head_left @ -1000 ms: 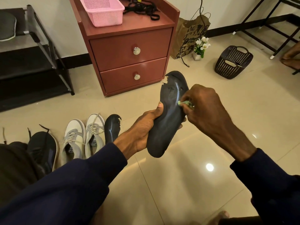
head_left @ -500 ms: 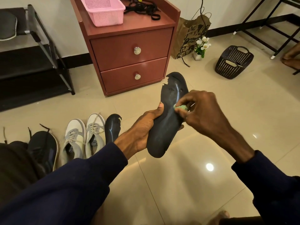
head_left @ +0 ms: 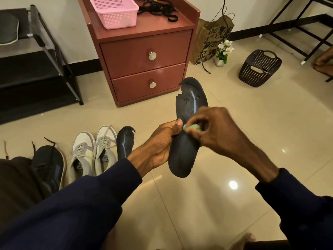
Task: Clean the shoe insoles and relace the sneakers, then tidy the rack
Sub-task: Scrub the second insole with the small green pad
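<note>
My left hand (head_left: 158,141) grips a dark insole (head_left: 189,105) at its middle, thumb on its face, holding it upright over the floor. The insole's top left edge is torn. My right hand (head_left: 216,129) pinches a small green sponge (head_left: 193,126) and presses it on the insole's middle, next to my left thumb. A second dark insole (head_left: 125,141) lies on the floor beside a pair of white and grey sneakers (head_left: 93,150). A black sneaker (head_left: 48,163) with loose laces sits to their left. The black shoe rack (head_left: 36,60) stands at the left wall.
A red two-drawer cabinet (head_left: 144,56) stands ahead, carrying a pink basket (head_left: 115,11) and black laces (head_left: 158,8). To the right are a paper bag (head_left: 212,40), a small flower pot (head_left: 222,53), a black basket (head_left: 259,68) and a black metal frame (head_left: 306,24).
My right hand has slid the green sponge down the insole from its upper right part to the middle, close to my left thumb. The left hand keeps the insole steady.
</note>
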`<state>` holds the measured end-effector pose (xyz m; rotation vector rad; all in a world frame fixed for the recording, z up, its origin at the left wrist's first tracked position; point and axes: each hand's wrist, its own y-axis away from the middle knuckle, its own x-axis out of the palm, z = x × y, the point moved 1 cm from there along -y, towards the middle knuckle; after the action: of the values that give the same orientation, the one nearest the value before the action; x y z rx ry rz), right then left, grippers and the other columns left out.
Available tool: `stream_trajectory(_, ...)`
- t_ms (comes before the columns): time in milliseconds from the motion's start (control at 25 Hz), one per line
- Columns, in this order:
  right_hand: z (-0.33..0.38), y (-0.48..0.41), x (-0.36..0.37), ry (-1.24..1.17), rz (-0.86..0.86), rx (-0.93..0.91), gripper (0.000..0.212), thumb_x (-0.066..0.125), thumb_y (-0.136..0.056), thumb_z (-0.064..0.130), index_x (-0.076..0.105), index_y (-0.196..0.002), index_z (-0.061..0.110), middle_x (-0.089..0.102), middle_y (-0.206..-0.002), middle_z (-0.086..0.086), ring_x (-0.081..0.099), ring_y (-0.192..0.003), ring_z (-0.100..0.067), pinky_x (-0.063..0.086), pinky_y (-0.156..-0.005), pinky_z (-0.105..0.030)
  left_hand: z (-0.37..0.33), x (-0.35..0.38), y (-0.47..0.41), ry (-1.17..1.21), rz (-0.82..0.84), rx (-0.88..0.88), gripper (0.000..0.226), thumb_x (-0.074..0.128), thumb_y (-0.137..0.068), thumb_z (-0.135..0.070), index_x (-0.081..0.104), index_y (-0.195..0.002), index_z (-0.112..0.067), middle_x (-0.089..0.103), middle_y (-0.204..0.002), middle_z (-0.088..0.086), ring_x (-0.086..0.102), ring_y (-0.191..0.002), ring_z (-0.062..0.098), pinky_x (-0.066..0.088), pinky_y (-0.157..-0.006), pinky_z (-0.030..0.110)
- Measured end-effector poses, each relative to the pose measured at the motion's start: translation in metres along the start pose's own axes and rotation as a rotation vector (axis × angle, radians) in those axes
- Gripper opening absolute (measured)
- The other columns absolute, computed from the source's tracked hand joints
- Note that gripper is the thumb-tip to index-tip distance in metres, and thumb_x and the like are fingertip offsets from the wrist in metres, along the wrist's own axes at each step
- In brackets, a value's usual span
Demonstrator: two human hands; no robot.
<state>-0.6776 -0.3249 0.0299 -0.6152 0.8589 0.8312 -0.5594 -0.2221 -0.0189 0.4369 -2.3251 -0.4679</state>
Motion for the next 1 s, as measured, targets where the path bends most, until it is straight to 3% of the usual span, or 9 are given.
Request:
stream_trajectory(80,0.006,0.003,0.004,0.016,0.065,-0.028,0.009,0.081,-0.082,0.023,0.08,-0.091,0.021,0.07,-0.088,0.005,0.064,-0.075,-0.009,0.055,-0.07,-0.022,0.002,-0.001,-0.003,-0.034,-0.02,0.014,0.032,0.042,-0.11,-0.023,0.065,-0.112,-0.002,0.068,-0.113,0.019,0.069,-0.094,0.027,0.056,-0.096,0.041)
stream_trajectory(160,-0.007,-0.004,-0.002,0.17,-0.068,0.023,0.015,0.081,-0.082,0.026,0.078,-0.094,0.019,0.07,-0.093,0.0,0.064,-0.078,-0.016,0.058,-0.072,-0.033,0.002,0.001,-0.001,0.014,0.016,-0.019,0.032,0.043,-0.109,-0.022,0.062,-0.121,0.001,0.071,-0.114,0.022,0.072,-0.095,0.035,0.059,-0.094,0.047)
stream_trajectory(280,-0.023,-0.009,-0.014,0.238,-0.198,0.124,0.023,0.082,-0.08,0.023,0.077,-0.099,0.012,0.07,-0.097,-0.008,0.064,-0.082,-0.02,0.057,-0.074,-0.031,-0.001,0.005,0.003,0.056,0.093,-0.048,0.033,0.043,-0.108,-0.022,0.06,-0.124,0.002,0.072,-0.112,0.024,0.073,-0.093,0.041,0.063,-0.083,0.048)
stream_trajectory(400,-0.006,-0.003,-0.006,0.008,-0.006,0.05,0.011,0.082,-0.08,0.017,0.079,-0.091,0.017,0.068,-0.088,0.006,0.062,-0.073,-0.007,0.05,-0.061,-0.013,0.0,0.001,0.001,-0.022,0.032,-0.016,0.033,0.042,-0.109,-0.021,0.063,-0.11,0.004,0.074,-0.099,0.02,0.073,-0.085,0.032,0.064,-0.079,0.038)
stream_trajectory(480,0.001,0.0,-0.001,-0.001,0.129,0.036,0.008,0.081,-0.081,0.02,0.079,-0.089,0.022,0.068,-0.084,0.011,0.063,-0.07,-0.006,0.052,-0.061,-0.014,0.002,-0.003,-0.003,-0.089,-0.008,0.013,0.032,0.043,-0.11,-0.021,0.063,-0.111,0.004,0.07,-0.101,0.02,0.068,-0.09,0.03,0.06,-0.084,0.036)
stream_trajectory(600,-0.02,-0.008,-0.013,0.25,-0.067,0.103,0.013,0.079,-0.083,0.028,0.078,-0.093,0.021,0.071,-0.091,0.001,0.064,-0.076,-0.015,0.056,-0.068,-0.031,0.004,-0.002,-0.002,-0.077,0.056,-0.012,0.038,0.043,-0.109,-0.022,0.056,-0.127,0.009,0.068,-0.117,0.029,0.068,-0.102,0.046,0.059,-0.091,0.047)
stream_trajectory(680,-0.027,-0.01,-0.019,0.279,-0.166,0.139,0.017,0.079,-0.083,0.026,0.078,-0.096,0.015,0.071,-0.095,-0.004,0.063,-0.079,-0.019,0.056,-0.071,-0.031,0.002,0.0,-0.001,-0.074,0.082,-0.019,0.039,0.042,-0.109,-0.022,0.056,-0.13,0.008,0.069,-0.118,0.029,0.069,-0.101,0.046,0.061,-0.089,0.048)
stream_trajectory(880,0.003,0.001,-0.002,-0.002,0.165,0.041,0.01,0.081,-0.081,0.023,0.08,-0.091,0.021,0.07,-0.088,0.01,0.064,-0.073,-0.006,0.053,-0.065,-0.014,0.004,-0.004,-0.005,-0.151,0.007,0.041,0.031,0.042,-0.11,-0.02,0.064,-0.101,0.001,0.069,-0.099,0.019,0.066,-0.089,0.028,0.057,-0.086,0.036)
stream_trajectory(1000,-0.016,-0.006,-0.013,0.183,-0.049,0.105,0.014,0.079,-0.083,0.03,0.078,-0.093,0.02,0.072,-0.091,0.002,0.063,-0.074,-0.012,0.056,-0.067,-0.028,0.006,-0.004,-0.003,-0.098,0.073,0.002,0.037,0.042,-0.11,-0.021,0.058,-0.124,0.008,0.069,-0.113,0.028,0.068,-0.1,0.045,0.059,-0.093,0.048)
